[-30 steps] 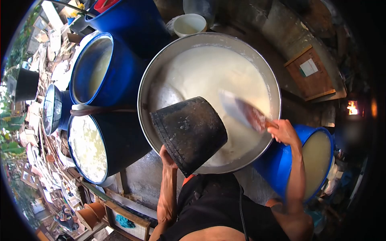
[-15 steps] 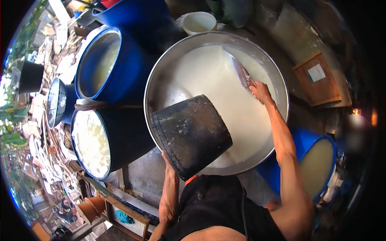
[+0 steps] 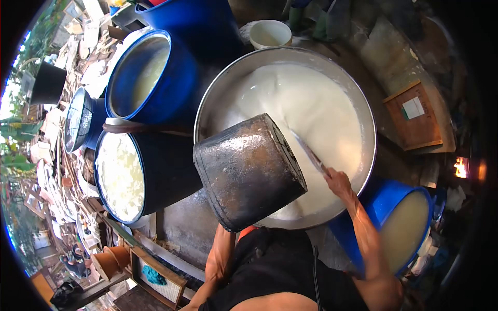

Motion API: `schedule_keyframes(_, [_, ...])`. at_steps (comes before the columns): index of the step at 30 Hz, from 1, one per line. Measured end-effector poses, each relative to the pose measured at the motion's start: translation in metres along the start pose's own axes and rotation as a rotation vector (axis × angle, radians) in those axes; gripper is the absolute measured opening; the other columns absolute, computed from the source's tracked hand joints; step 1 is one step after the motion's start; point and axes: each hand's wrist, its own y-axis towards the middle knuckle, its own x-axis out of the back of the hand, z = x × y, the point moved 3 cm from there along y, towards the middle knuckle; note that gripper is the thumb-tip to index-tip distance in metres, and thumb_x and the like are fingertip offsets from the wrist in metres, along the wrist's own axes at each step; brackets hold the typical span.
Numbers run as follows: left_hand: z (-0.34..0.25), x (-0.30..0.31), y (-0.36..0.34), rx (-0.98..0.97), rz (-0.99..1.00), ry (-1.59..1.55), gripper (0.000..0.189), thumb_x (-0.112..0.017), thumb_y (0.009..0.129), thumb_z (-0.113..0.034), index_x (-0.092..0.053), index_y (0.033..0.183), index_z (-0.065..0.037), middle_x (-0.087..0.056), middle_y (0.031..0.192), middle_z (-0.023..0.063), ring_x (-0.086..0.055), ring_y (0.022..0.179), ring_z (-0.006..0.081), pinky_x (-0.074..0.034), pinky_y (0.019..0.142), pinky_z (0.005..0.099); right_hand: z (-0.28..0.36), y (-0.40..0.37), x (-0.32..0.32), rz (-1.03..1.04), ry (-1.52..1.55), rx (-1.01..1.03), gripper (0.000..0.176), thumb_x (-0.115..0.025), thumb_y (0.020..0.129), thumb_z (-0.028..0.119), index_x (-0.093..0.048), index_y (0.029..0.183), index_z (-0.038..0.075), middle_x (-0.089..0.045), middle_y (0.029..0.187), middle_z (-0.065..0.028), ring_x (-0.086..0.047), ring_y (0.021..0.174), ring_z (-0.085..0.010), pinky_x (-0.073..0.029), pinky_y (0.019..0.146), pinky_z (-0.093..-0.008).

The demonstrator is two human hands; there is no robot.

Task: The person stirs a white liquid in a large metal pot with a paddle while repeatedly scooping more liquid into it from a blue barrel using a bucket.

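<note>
My right hand (image 3: 338, 181) is closed round the handle of a long, flat-bladed paddle (image 3: 308, 150), whose blade dips into milky white liquid (image 3: 329, 116). The liquid fills a wide round metal vat (image 3: 369, 155) in front of me. A dark, worn bucket (image 3: 249, 173) is tipped over the vat's near left side, its base facing right and its mouth turned away from view. My left forearm (image 3: 221, 254) reaches up to the bucket's lower end and holds it; the left fingers are hidden behind it.
Left of the vat stand a barrel of white curd-like lumps (image 3: 120, 176) and a blue barrel of cloudy liquid (image 3: 116, 85). A blue tub (image 3: 371, 207) leans at the right. A white bucket (image 3: 271, 35) stands behind the vat. Fire (image 3: 460, 167) burns at the far right.
The paddle and my right hand have moved down toward me through the liquid. The dark bucket has turned and tilted further, and the liquid's surface is more rippled. The view has shifted slightly.
</note>
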Motion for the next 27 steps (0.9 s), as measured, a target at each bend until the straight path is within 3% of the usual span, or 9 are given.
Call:
schedule_keyframes(6, [-0.015,-0.003,-0.011,-0.015,0.012,0.043,0.025,-0.054,0.091,-0.019,-0.064,0.103,0.000,-0.068,0.092,0.0141,-0.067,0.071,0.0228,-0.058,0.061,0.0359,0.005,-0.074,0.023,0.195,-0.184,0.016,0.018,-0.062,0.090,0.021,-0.062,0.097,0.004,-0.068,0.078,-0.0241,-0.068,0.078,-0.0459,-0.054,0.073,-0.0554])
schedule_keyframes(11, [-0.051,-0.008,-0.039,-0.079,0.042,0.095,0.023,-0.054,0.090,-0.018,-0.063,0.102,0.000,-0.068,0.089,0.0138,-0.066,0.068,0.0220,-0.057,0.059,0.0351,0.010,-0.091,0.108,0.345,-0.100,0.121,0.019,-0.068,0.085,0.020,-0.068,0.089,0.002,-0.067,0.079,-0.0242,-0.067,0.076,-0.0434,-0.054,0.071,-0.0491])
schedule_keyframes(13, [-0.070,-0.012,-0.054,-0.117,0.051,0.129,0.022,-0.054,0.090,-0.018,-0.063,0.101,0.000,-0.068,0.088,0.0136,-0.066,0.066,0.0217,-0.057,0.058,0.0347,0.025,-0.088,0.149,0.527,0.092,-0.241,0.019,-0.070,0.085,0.019,-0.070,0.093,0.002,-0.067,0.070,-0.0192,-0.066,0.060,-0.0339,-0.053,0.060,-0.0422])
schedule_keyframes(14, [-0.082,-0.015,-0.062,-0.145,0.060,0.151,0.022,-0.054,0.090,-0.018,-0.063,0.101,0.000,-0.068,0.088,0.0136,-0.066,0.066,0.0215,-0.057,0.057,0.0346,0.042,-0.088,0.168,0.441,0.288,-0.346,0.018,-0.068,0.087,0.016,-0.071,0.094,0.000,-0.065,0.064,-0.0103,-0.060,0.049,-0.0189,-0.048,0.049,-0.0339])
schedule_keyframes(17, [-0.121,-0.028,-0.085,-0.234,0.066,0.267,0.021,-0.054,0.090,-0.017,-0.063,0.100,0.000,-0.067,0.086,0.0133,-0.065,0.064,0.0210,-0.057,0.056,0.0341,0.041,-0.076,0.181,0.253,0.404,-0.372,0.018,-0.065,0.088,0.014,-0.072,0.096,-0.001,-0.063,0.063,-0.0043,-0.057,0.049,-0.0098,-0.045,0.045,-0.0303])
schedule_keyframes(20, [-0.156,-0.047,-0.104,-0.326,0.019,0.480,0.020,-0.054,0.090,-0.017,-0.062,0.099,-0.001,-0.067,0.085,0.0131,-0.065,0.062,0.0205,-0.056,0.054,0.0336,0.036,-0.041,0.167,0.010,0.471,-0.409,0.016,-0.064,0.092,0.016,-0.067,0.093,0.000,-0.062,0.063,-0.0034,-0.055,0.048,-0.0097,-0.043,0.043,-0.0296])
schedule_keyframes(23, [-0.168,-0.081,-0.108,-0.392,-0.251,0.903,0.019,-0.054,0.090,-0.016,-0.062,0.098,-0.001,-0.067,0.084,0.0129,-0.065,0.061,0.0201,-0.056,0.053,0.0331,0.016,0.010,0.137,-0.175,0.603,-0.393,0.017,-0.063,0.095,0.018,-0.065,0.095,0.002,-0.062,0.066,-0.0030,-0.055,0.049,-0.0103,-0.044,0.042,-0.0297])
schedule_keyframes(25, [-0.159,-0.100,-0.107,-0.419,-0.439,1.109,0.010,-0.054,0.086,-0.011,-0.056,0.091,-0.002,-0.058,0.067,0.0066,-0.053,0.046,0.0132,-0.046,0.040,0.0292,-0.005,0.053,0.112,-0.273,0.625,-0.380,0.018,-0.061,0.095,0.020,-0.064,0.096,0.002,-0.061,0.066,-0.0029,-0.056,0.049,-0.0107,-0.046,0.043,-0.0297])
schedule_keyframes(27, [-0.162,-0.104,-0.109,-0.427,-0.602,1.639,0.012,-0.055,0.085,-0.012,-0.057,0.091,-0.001,-0.056,0.060,0.0035,-0.053,0.045,0.0124,-0.046,0.042,0.0291,-0.008,0.090,0.100,-0.315,0.642,-0.366,0.020,-0.062,0.095,0.021,-0.065,0.099,0.002,-0.062,0.067,-0.0031,-0.056,0.050,-0.0110,-0.047,0.044,-0.0297])
